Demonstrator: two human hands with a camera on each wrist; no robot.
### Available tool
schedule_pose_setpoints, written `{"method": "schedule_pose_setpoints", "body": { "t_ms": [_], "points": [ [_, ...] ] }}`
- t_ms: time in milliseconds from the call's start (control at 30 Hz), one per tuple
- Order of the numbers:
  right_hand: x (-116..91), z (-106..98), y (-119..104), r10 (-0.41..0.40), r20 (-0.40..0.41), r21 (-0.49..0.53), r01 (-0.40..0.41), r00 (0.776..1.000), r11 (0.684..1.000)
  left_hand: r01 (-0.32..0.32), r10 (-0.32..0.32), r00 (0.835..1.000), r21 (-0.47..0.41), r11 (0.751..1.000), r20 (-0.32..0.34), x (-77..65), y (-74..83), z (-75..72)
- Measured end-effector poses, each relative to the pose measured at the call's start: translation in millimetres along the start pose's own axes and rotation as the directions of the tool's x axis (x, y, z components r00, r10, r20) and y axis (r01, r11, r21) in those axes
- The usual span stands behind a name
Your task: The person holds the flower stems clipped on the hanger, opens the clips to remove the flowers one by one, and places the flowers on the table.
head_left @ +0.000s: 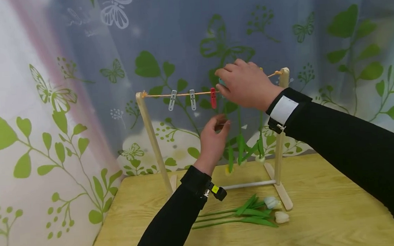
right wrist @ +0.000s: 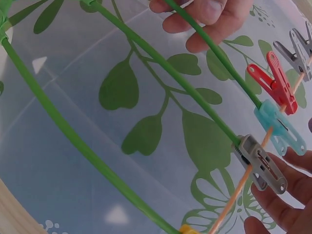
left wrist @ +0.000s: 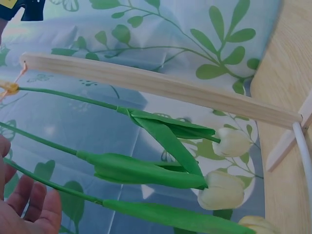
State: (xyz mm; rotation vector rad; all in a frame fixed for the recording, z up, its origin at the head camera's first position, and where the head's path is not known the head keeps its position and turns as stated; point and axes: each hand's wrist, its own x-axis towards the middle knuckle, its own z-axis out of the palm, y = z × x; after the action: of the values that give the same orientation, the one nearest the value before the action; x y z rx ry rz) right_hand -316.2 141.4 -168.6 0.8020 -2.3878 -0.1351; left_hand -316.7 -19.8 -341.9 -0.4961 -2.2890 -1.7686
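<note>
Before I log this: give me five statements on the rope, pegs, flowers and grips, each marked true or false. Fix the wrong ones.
1. Three tulips hang blossom-down below the rope. True.
2. Along the rope, the light-blue peg comes between the red peg and a grey peg. True.
3. The red peg clips a stem. False: it is on the rope with no stem in it.
4. The left grip is above the rope. False: it is below the rope.
5. Every tulip is hanging. False: other tulips lie on the table.
</note>
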Motion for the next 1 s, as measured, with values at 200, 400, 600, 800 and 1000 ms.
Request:
{"method": "schedule_pose_setpoints", "body": {
  "t_ms": [200,400,600,800,1000],
  "points": [
    [-4,0,2,0.013,-0.018,0.029,-0.012,1.0,0.999,-0.024,0.025,1.0,0.038,0.999,-0.007,4.6,10.0,2.9],
    [-3,1,3,-0.015,-0.05,0.028,0.017,0.999,0.999,-0.068,0.068,0.997,-0.004,0.998,-0.043,10.7,20.0,2.4],
    [-3,0,2,-0.036,-0.049,0.003,0.036,0.998,0.999,-0.076,0.074,0.995,-0.032,0.997,-0.06,13.8,23.1,4.5],
    [-4,2,1,-0.046,-0.061,-0.003,0.046,0.997,0.999,-0.081,0.075,0.994,-0.08,0.994,-0.078,15.5,25.6,9.5],
    [-6,5,1,-0.053,-0.057,0.006,0.053,0.997,0.999,-0.065,0.058,0.996,-0.092,0.994,-0.072,14.5,26.9,12.2]
  ]
}}
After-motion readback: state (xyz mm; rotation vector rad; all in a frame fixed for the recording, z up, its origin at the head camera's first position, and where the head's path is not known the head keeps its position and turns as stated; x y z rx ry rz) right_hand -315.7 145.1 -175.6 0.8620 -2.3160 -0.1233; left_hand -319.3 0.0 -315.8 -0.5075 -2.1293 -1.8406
